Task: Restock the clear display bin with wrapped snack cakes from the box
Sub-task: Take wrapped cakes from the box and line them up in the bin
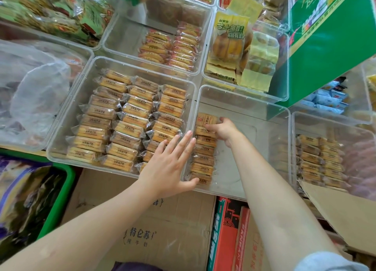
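The clear display bin [262, 116] in the middle holds one row of wrapped snack cakes [203, 160] along its left wall; most of its floor is bare. My right hand [223, 129] reaches into the bin and grips the cakes at the far end of that row. My left hand [173, 160] lies flat with straight fingers against the bin's near left corner, thumb on the front wall. A cardboard box [345, 211] with more of the same cakes [319, 160] stands at the right, partly behind another clear bin wall.
A full bin of the same cakes [126, 118] sits to the left. Behind are bins with other wrapped snacks [171, 46] and yellow packets [230, 38]. A green carton [329, 44] leans at the back right. Cardboard boxes [162, 230] stand below the shelf edge.
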Tool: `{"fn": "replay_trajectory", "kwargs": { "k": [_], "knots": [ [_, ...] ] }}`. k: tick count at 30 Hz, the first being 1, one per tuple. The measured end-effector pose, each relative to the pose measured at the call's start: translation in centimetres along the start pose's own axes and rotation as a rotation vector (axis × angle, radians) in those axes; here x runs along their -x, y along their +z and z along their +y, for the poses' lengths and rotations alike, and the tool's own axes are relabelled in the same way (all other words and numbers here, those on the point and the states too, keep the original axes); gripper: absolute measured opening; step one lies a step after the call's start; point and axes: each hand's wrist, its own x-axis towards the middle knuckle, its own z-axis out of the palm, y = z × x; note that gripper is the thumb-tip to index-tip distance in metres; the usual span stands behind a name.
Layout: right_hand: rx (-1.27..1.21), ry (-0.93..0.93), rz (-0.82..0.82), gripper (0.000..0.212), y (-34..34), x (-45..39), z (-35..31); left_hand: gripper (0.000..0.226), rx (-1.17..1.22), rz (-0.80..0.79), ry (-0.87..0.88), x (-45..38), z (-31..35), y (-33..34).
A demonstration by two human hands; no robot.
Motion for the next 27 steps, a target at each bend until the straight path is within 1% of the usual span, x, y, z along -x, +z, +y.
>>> {"fn": "replay_trajectory", "kwargs": {
  "k": [1, 3, 7, 9, 11, 13, 15, 16, 17, 19, 21, 24, 27],
  "knots": [
    [-0.027, 0.003, -0.019, 0.064, -0.1, 0.1, 0.1, 0.103, -0.002, 0.000, -0.002, 0.0, 0.0, 0.0],
    [-0.024, -0.033, -0.001, 0.057, -0.2, 0.1, 0.1, 0.103, -0.005, 0.001, -0.007, 0.0, 0.0, 0.0],
    [0.148, -0.174, 0.186, 0.043, 0.0, -0.1, 0.5, 0.102, -0.001, 0.006, -0.005, 0.0, 0.0, 0.0],
    [0.170, -0.194, 0.258, 0.038, -0.2, 0.5, 0.8, 0.102, -0.001, 0.005, -0.009, 0.0, 0.0, -0.1],
    [0.106, -0.157, 0.234, 0.034, -0.6, 1.3, 0.9, 0.101, -0.006, 0.002, -0.012, 0.0, 0.0, -0.1],
    [0.068, -0.076, 0.146, 0.032, -0.7, 1.8, 1.1, 0.101, -0.010, -0.003, -0.009, 0.0, 0.1, -0.2],
    [0.146, 0.014, 0.055, 0.035, -0.4, 2.3, 1.2, 0.101, -0.008, -0.001, -0.009, 0.0, 0.1, -0.3],
    [0.205, 0.042, 0.024, 0.041, 0.0, 2.4, 1.2, 0.101, -0.007, 0.001, -0.010, 0.0, 0.1, -0.3],
    [0.259, 0.047, 0.006, 0.046, 0.5, 2.5, 1.0, 0.101, -0.008, 0.003, -0.010, 0.0, 0.1, -0.3],
    [0.325, -0.015, 0.017, 0.054, 1.5, 2.3, 0.7, 0.101, -0.010, 0.006, -0.011, 0.0, 0.1, -0.2],
    [0.398, -0.103, 0.078, 0.057, 2.5, 2.2, 0.7, 0.101, -0.009, 0.007, -0.010, 0.0, 0.1, -0.2],
    [0.538, -0.200, 0.211, 0.057, 3.9, 2.9, 1.9, 0.102, -0.008, -0.004, -0.010, 0.0, 0.1, -0.2],
    [0.757, -0.285, 0.359, 0.058, 4.9, 3.7, 3.2, 0.102, -0.010, -0.008, -0.011, 0.0, 0.2, -0.1]
  ]
}}
